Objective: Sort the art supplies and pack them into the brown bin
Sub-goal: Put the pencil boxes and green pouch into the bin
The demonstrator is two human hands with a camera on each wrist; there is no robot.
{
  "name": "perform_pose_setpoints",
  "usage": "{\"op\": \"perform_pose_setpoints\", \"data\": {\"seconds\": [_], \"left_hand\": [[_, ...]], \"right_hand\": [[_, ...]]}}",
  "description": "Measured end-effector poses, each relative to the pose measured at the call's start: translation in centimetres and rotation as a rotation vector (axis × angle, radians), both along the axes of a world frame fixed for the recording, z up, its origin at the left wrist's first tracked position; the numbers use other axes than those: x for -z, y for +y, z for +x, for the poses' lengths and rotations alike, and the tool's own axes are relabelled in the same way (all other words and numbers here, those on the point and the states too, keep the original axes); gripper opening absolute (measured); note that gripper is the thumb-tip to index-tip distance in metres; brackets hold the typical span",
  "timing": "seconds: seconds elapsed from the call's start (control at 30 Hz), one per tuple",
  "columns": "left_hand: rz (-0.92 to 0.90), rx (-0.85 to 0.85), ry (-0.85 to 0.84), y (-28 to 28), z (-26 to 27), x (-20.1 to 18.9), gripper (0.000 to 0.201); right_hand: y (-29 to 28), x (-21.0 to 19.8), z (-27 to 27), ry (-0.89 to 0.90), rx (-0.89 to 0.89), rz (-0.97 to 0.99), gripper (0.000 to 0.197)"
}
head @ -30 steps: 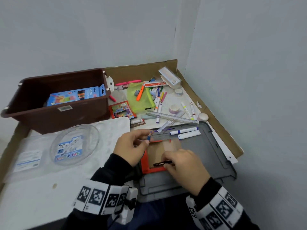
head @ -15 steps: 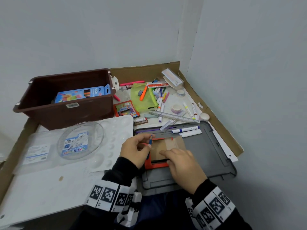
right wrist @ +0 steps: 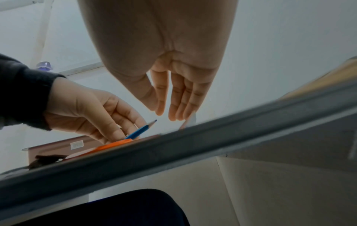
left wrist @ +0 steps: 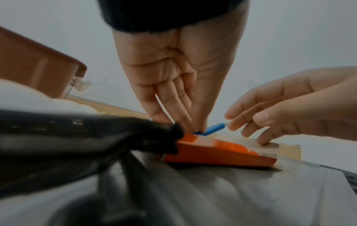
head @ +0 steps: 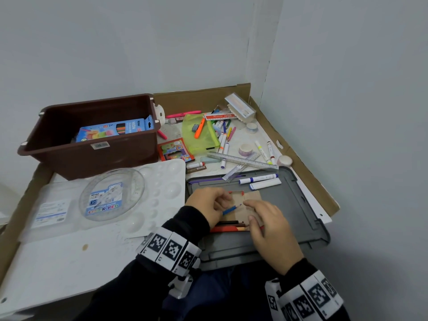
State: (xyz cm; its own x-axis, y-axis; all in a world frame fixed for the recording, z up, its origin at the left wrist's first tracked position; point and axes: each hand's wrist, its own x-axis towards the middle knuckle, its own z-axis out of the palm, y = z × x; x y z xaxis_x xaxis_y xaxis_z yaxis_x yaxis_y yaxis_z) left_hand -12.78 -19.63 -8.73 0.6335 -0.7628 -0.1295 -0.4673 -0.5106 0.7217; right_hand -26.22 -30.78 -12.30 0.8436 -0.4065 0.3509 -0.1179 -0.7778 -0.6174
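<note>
An orange pencil box (head: 222,229) with a cardboard flap (head: 252,195) lies on a grey lid (head: 291,205). My left hand (head: 222,203) pinches a short blue pencil (head: 231,209) low over the box, tip pointing right. My right hand (head: 252,210) rests straight fingers on the flap. The left wrist view shows the blue pencil (left wrist: 212,129) between my left fingertips (left wrist: 193,125), above the orange box (left wrist: 212,154). In the right wrist view the blue pencil (right wrist: 142,130) stands out past my left hand. The brown bin (head: 92,158) at back left holds a blue pencil pack (head: 115,129).
A white palette (head: 166,181) and a clear round dish (head: 111,193) lie left of the lid. Markers, a steel ruler (head: 243,159), a green pouch (head: 199,135) and tape rolls crowd the back right. Cardboard edges and walls close the corner.
The dark pencil my right hand held a second ago now lies in the box, and that hand rests flat on the flap. My left hand has tipped the blue pencil over the box.
</note>
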Motion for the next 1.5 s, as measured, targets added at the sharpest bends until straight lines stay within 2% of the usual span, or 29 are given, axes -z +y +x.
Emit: {"op": "perform_pose_setpoints", "data": {"seconds": [0.13,0.3,0.6,0.83,0.97,1.07,1.2,1.3,1.5], "left_hand": [[0.085,0.044,-0.018,-0.1,-0.1,0.0,0.033],[0.065,0.058,-0.026,0.4,-0.1,0.2,0.035],[0.157,0.114,-0.22,1.2,0.1,0.3,0.03],[0.17,0.177,-0.192,1.0,0.4,0.3,0.033],[0.089,0.191,-0.166,1.0,0.8,-0.1,0.031],[0.041,0.152,-0.169,0.5,2.2,-0.9,0.032],[0.039,0.089,-0.196,-1.7,5.6,-2.2,0.022],[0.052,0.048,-0.232,-4.8,9.2,-3.0,0.024],[0.155,0.004,-0.328,-11.7,17.0,-4.3,0.032]], "right_hand": [[-0.2,0.2,-0.3,0.062,-0.014,-0.022,0.027],[-0.2,0.8,-0.4,0.089,-0.017,-0.047,0.026],[-0.3,1.1,-0.4,0.176,-0.043,-0.08,0.024],[-1.5,-1.0,-0.1,0.248,-0.139,-0.012,0.024],[-3.5,-3.3,1.0,0.227,-0.212,0.083,0.02],[-6.1,-5.0,3.7,0.238,-0.243,0.021,0.019],[-10.4,-6.3,10.0,0.338,-0.206,-0.087,0.019],[-13.5,-6.5,15.9,0.466,-0.171,-0.26,0.024],[-17.1,-5.7,25.3,0.571,-0.147,-0.346,0.032]]}}
